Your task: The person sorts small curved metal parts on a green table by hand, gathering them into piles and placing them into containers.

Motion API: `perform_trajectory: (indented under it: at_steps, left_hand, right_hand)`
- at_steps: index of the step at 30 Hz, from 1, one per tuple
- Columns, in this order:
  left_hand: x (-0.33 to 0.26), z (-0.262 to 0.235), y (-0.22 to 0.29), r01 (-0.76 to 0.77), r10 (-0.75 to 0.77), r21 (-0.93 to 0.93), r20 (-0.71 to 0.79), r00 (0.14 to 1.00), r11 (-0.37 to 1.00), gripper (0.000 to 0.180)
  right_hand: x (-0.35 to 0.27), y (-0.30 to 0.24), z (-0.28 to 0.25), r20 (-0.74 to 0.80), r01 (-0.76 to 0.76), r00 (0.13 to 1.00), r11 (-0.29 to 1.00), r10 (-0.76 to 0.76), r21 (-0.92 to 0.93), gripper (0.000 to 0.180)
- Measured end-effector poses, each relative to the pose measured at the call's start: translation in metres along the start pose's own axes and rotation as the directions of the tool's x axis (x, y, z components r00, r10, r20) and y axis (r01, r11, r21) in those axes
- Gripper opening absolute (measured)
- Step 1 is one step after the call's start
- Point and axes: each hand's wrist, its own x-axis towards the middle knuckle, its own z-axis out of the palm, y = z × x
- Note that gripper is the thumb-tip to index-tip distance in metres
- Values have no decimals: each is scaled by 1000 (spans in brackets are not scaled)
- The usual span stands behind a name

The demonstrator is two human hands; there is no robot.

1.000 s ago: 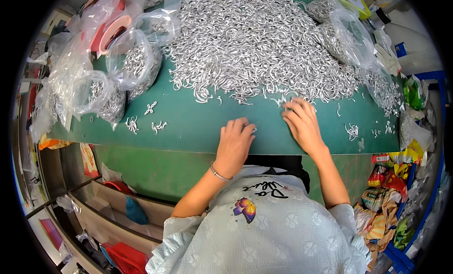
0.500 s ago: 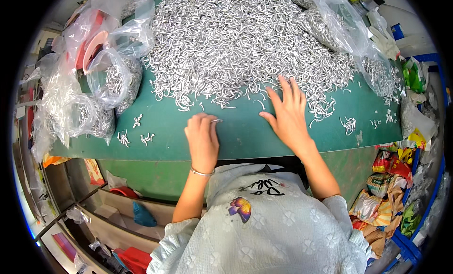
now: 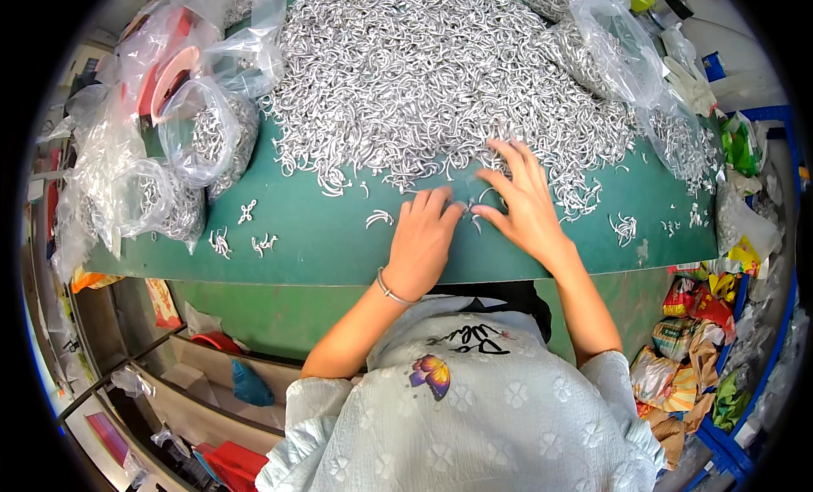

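A wide heap of small silver curved metal pieces (image 3: pixel 423 85) covers the far part of the green table (image 3: pixel 339 246). My left hand (image 3: pixel 422 242) is low over the table in front of the heap, palm down, fingers loosely bent and apart. Its fingertips are close to the thumb of my right hand (image 3: pixel 532 208). That right hand is open, its fingers spread at the heap's near edge. A loose curved piece (image 3: pixel 476 225) lies between the hands, partly blurred. Left of my left hand lie a few curved pieces (image 3: pixel 379 218). I see nothing gripped in either hand.
Clear plastic bags of metal pieces (image 3: pixel 174 208) stand at the left, beside a pink-red basket (image 3: pixel 174 81). Another filled bag (image 3: pixel 677 136) lies at the right. Small groups of pieces (image 3: pixel 623 229) dot the table's front. Colourful packets (image 3: pixel 677 339) sit below right.
My left hand has moved right, toward my right hand, and let go of a curved piece, now lying with others on the table. My right hand's fingers have bent a little.
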Motion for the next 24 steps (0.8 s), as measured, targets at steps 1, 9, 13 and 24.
perform_trajectory:
  at_steps: [1, 9, 13, 24]
  left_hand:
    - [-4, -2, -3, 31, -27, -58, 75, 997, 998, 30]
    - [32, -18, -5, -106, 143, 247, -137, 980, 963, 52]
    - [53, -10, -24, -127, 157, 273, -91, 983, 954, 51]
    - [52, -18, -44, -195, 218, 135, -178, 960, 971, 26]
  right_hand:
    - [-9, 2, -2, 35, 17, 999, 1000, -17, 23, 38]
    - [-6, -6, -25, -29, -10, 1000, 999, 11, 39, 61]
    - [-9, -3, -1, -1, 72, 997, 996, -73, -61, 50]
    - [32, 39, -59, 134, -286, 829, 205, 542, 936, 22]
